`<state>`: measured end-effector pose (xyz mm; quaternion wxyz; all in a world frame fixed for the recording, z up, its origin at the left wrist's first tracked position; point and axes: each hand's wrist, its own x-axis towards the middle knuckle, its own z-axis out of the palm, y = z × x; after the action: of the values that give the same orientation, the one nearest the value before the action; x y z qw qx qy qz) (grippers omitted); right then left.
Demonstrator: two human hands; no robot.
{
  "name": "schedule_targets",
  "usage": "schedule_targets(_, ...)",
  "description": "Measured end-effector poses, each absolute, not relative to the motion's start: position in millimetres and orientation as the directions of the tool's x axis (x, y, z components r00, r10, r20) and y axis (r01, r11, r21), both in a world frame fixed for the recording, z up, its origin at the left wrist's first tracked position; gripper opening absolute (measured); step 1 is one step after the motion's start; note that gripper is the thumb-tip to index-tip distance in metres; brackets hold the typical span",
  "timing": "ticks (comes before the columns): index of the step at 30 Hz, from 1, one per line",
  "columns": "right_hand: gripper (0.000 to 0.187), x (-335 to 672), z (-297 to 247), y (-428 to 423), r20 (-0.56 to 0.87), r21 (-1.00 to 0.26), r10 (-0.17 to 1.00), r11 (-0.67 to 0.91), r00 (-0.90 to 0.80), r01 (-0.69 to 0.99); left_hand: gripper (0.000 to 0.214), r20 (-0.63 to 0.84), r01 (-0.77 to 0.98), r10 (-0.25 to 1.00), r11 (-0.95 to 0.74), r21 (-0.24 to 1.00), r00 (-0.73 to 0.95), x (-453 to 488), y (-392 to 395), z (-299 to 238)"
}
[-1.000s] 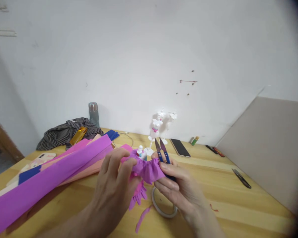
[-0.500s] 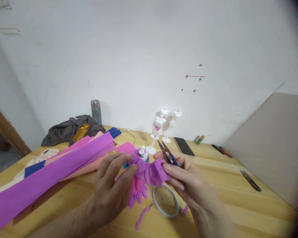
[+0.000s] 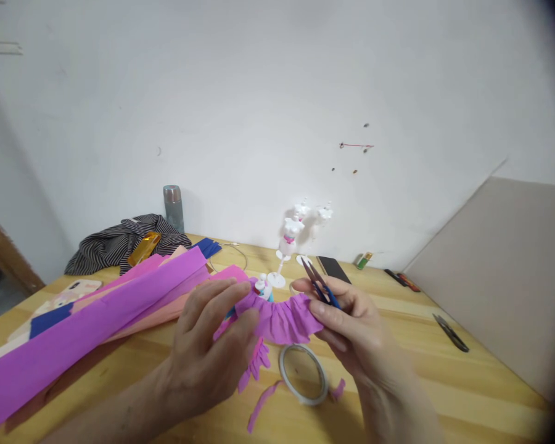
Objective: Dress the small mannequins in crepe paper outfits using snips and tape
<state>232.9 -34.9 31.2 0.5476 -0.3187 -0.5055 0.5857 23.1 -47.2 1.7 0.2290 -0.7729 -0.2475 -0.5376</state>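
Observation:
A strip of gathered purple crepe paper [image 3: 284, 320] stretches between my hands. My left hand [image 3: 215, 339] pinches its left end between thumb and fingers. The right end is gripped by my right hand [image 3: 346, 317], which also holds blue-handled scissors [image 3: 326, 291] with their blades pointing up and left. Behind the strip stands a small white mannequin [image 3: 262, 286] with blue on its body, partly hidden by the paper. Frilled pink and purple paper [image 3: 255, 362] hangs below the left hand. Under the strip a roll of tape [image 3: 324, 385] lies flat on the table.
Long crepe paper sheets [image 3: 120, 308] cover the left side, near a striped cloth [image 3: 106, 243] and a thermos [image 3: 173, 208]. White mannequins on stands [image 3: 293, 228] are by the wall. A black phone [image 3: 333, 269] and pliers-like tool [image 3: 451, 333] lie right. Paper scraps [image 3: 263, 407] lie in front.
My right hand has moved slightly right with the scissors, and the purple strip is spread wider, its gathers showing more evenly. The view has shifted a little.

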Motion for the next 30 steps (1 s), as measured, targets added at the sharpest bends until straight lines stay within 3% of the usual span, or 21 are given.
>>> schedule_targets(9,0.024,232.4,29.6,-33.3,0.189,-0.94,0.969,0.133,-0.157,-0.314,0.011,0.945,0.552,0.168,-0.834,-0.016,0.28,17.7,-51.3,7.7)
schedule_targets(12,0.026,231.0,29.8,-34.3,0.179,-0.941,0.972,0.123,-0.155,-0.314,0.01,0.95,0.479,0.226,-0.872,0.099,0.215,11.2,-47.6,17.1)
schedule_targets(15,0.028,230.9,29.4,-35.3,0.182,-0.943,0.974,0.135,-0.132,-0.303,0.011,0.924,0.476,0.359,-0.84,0.259,0.132,6.6,-29.4,33.7)
schedule_targets(18,0.032,232.7,28.1,-33.5,0.189,-0.949,0.977,0.155,-0.103,-0.274,0.01,0.74,0.385,0.62,-0.77,0.509,0.262,5.8,-3.0,49.9)
schedule_targets(20,0.035,234.1,26.9,-30.9,0.186,-0.954,0.978,0.156,-0.095,-0.257,0.015,0.611,0.278,0.69,-0.72,0.636,0.388,6.8,11.4,56.8)
schedule_targets(23,0.036,234.9,25.4,-27.2,0.175,-0.957,0.981,0.15,-0.084,-0.249,0.015,0.532,0.191,0.67,-0.697,0.692,0.518,9.8,21.1,61.9)
schedule_targets(30,0.036,233.9,23.9,-25.5,0.198,-0.959,0.979,0.184,-0.047,-0.218,0.018,0.447,0.113,0.646,-0.636,0.763,0.619,16.0,21.5,75.1)
